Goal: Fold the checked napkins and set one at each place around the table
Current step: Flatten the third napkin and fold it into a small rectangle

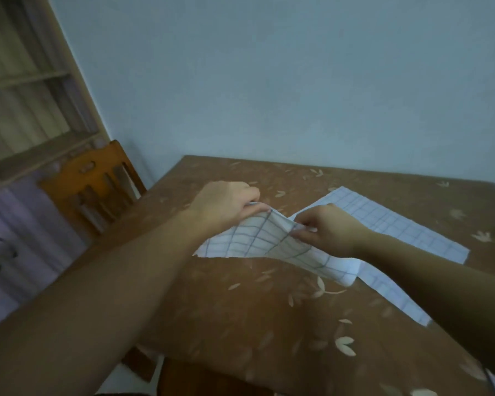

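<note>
Left hand: the left hand (226, 205) is reaching out over the table, its fingers curling in and its thumb pinching the upper edge of a checked napkin (257, 238).
Right hand: the right hand (330, 228) is meeting the left one near the middle of the view, its thumb and fingertips closing narrowly on the same edge of the cloth, just beside the left hand's grip.
Held napkin: it is hanging between the two hands, lifted off the table top, with a fold forming where the hands are coming together. One corner is pointing down and left, and the far end is drooping down to the right under the right wrist. Whether that end is touching the cloth below it is not clear.
Other napkin: a second checked cloth (397, 224) is lying spread flat on the table behind the right hand. More checked cloth is showing lower down beside the right forearm, which is hiding part of it. Whether that is one piece or two is not clear.
Table: the table (269, 324) is wearing a brown cover with a pale leaf pattern and is standing against a light blue wall (269, 81).
Chair: a wooden chair (92, 184) is standing at the table's left side.
Shelves: pale shelves (26, 110) are standing behind the chair.
Picture quality: the view is blurring slightly, so fine finger detail is hard to read.
</note>
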{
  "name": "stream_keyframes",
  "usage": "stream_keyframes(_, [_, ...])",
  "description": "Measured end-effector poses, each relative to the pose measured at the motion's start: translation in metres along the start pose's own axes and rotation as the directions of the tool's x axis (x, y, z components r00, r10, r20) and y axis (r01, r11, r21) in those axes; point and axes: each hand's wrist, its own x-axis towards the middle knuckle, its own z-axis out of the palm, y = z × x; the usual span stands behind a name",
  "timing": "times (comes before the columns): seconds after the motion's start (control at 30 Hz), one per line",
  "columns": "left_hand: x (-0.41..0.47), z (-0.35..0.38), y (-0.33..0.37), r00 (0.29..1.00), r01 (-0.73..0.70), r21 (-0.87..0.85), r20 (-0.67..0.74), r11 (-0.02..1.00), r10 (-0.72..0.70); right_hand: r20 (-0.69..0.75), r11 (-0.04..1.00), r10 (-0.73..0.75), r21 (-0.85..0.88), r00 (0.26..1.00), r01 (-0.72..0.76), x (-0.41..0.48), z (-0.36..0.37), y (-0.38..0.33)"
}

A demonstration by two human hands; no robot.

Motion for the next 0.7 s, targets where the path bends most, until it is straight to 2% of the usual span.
stream_keyframes(0.13, [-0.042,-0.072,0.005,0.998,-0.008,0.164,0.069,0.986,-0.004,0.057,0.999,-0.016,-0.040,0.998,0.018,-0.037,-0.028,-0.050])
stream_keyframes(0.27, [-0.087,-0.118,0.023,1.000,0.017,0.119,0.003,0.993,-0.017,0.045,1.000,-0.019,0.005,0.999,0.019,-0.078,-0.054,-0.088])
stream_keyframes(0.33, [-0.105,-0.132,0.030,0.982,0.156,-0.017,-0.102,0.988,-0.157,0.008,0.990,-0.017,0.137,1.000,0.016,-0.096,-0.066,-0.106])
stream_keyframes(0.4, [-0.121,-0.141,0.034,0.898,0.341,-0.248,-0.200,0.907,-0.393,-0.025,0.954,0.014,0.301,1.000,-0.006,-0.111,-0.075,-0.118])
stream_keyframes(0.43, [-0.129,-0.141,0.038,0.824,0.416,-0.389,-0.221,0.822,-0.521,-0.030,0.928,0.035,0.372,0.999,-0.021,-0.117,-0.079,-0.123])
stream_keyframes(0.5, [-0.146,-0.134,0.052,0.652,0.467,-0.682,-0.164,0.563,-0.740,-0.056,0.876,0.068,0.481,0.996,-0.032,-0.128,-0.085,-0.130])
stream_keyframes(0.57, [-0.159,-0.121,0.076,0.506,0.446,-0.864,0.029,0.233,-0.862,-0.107,0.836,0.104,0.548,0.989,-0.029,-0.135,-0.088,-0.134])
stream_keyframes(0.63, [-0.170,-0.101,0.103,0.443,0.521,-0.853,0.280,-0.010,-0.852,-0.145,0.781,0.161,0.624,0.976,-0.036,-0.139,-0.088,-0.132])
stream_keyframes(0.7, [-0.180,-0.075,0.127,0.401,0.630,-0.758,0.503,-0.168,-0.765,-0.145,0.696,0.244,0.715,0.959,-0.069,-0.142,-0.082,-0.122])
